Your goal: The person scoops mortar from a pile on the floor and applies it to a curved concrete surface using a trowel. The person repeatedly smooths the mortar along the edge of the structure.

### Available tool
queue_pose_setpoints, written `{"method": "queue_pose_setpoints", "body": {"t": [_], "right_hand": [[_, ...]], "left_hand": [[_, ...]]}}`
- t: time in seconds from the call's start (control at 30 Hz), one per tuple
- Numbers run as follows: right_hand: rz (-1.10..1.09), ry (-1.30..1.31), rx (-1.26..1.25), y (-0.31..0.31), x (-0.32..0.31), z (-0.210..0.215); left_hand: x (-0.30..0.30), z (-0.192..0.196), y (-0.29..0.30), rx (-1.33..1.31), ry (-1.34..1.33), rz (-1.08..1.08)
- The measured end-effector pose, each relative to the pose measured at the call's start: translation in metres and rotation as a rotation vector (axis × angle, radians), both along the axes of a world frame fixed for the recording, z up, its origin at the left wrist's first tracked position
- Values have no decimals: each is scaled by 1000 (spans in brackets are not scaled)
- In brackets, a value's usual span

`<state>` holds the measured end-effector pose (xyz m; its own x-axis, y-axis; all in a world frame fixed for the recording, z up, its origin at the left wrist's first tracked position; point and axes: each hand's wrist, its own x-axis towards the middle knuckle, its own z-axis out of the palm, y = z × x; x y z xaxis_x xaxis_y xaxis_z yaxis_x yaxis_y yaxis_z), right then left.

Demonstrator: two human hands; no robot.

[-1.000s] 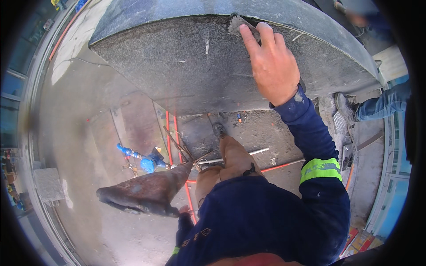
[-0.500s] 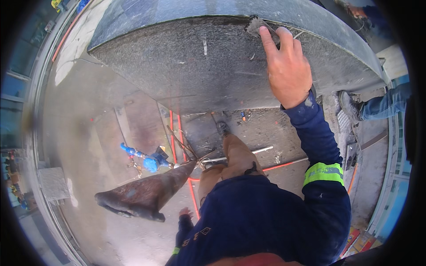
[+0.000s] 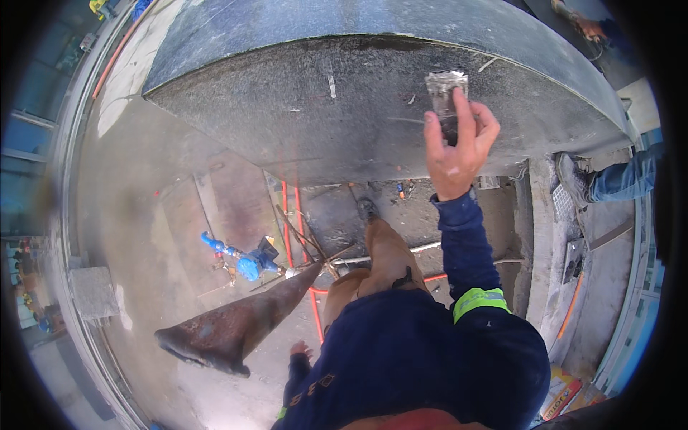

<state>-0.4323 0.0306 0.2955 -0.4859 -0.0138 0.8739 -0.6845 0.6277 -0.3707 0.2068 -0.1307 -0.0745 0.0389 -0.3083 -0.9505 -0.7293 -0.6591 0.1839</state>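
Note:
My right hand pinches a small flat scraper between thumb and fingers. Pale grey paste coats the scraper's far end, and its darker lower part lies in my grip. Behind it stands the front face of a large dark grey stone slab block; the scraper overlaps this face below the top edge, and whether it touches cannot be told. A dark smear runs along the joint under that edge. My left hand hangs low beside my body, fingers loosely apart, with nothing visible in it.
A rusty brown metal cone rises at the left. Beyond it lie a blue valve fitting, orange pipes and a white pipe. Another person's shoe rests at the right; a person's hand shows at the upper right.
My right hand has drawn the scraper down and back from the slab's top edge, turning it so its paste-coated end points away. My left hand still hangs low.

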Motion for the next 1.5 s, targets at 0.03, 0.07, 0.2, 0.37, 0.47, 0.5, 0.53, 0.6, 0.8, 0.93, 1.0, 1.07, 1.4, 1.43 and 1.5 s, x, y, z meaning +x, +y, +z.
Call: {"method": "queue_pose_setpoints", "body": {"t": [0.03, 0.07, 0.2, 0.37, 0.47, 0.5, 0.53, 0.6, 0.8, 0.93, 1.0, 1.07, 1.4, 1.43, 1.5], "right_hand": [[38, -17, -79, -14, 0, -7], [39, 10, -27, -25, 0, -7], [60, 38, 196, -48, -2, 6], [47, 94, 534, -36, 1, 39], [5, 210, 719, -26, -1, 60], [-1, 181, 748, -24, 0, 67], [-8, 152, 777, -22, 1, 74], [-29, 116, 854, -20, 3, 85], [-79, 81, 970, -22, 2, 89], [-132, 37, 992, -18, 5, 89], [-148, 30, 983, -13, 5, 89], [-168, 6, 983, -8, 5, 89], [-181, 70, 939, 16, 17, 89], [-149, 80, 945, 11, 19, 90], [-90, 83, 955, -1, 16, 92]], "left_hand": [[2, 3, 1, -4, -5, -2], [5, 6, 1, -10, -8, -7], [15, 16, 2, -27, -19, -25], [16, 10, 10, -26, 0, -30], [14, 2, 15, -28, 20, -33], [14, 0, 17, -30, 26, -38], [13, -3, 18, -34, 34, -42], [12, -7, 20, -43, 52, -55], [19, -19, 21, -82, 100, -151], [22, -17, 17, -84, 84, -134], [20, -12, 16, -80, 71, -98], [16, -9, 13, -68, 59, -66], [20, -9, 18, -50, 43, -19], [21, -13, 20, -39, 37, -19], [29, -22, 17, -36, 52, -92]]}}
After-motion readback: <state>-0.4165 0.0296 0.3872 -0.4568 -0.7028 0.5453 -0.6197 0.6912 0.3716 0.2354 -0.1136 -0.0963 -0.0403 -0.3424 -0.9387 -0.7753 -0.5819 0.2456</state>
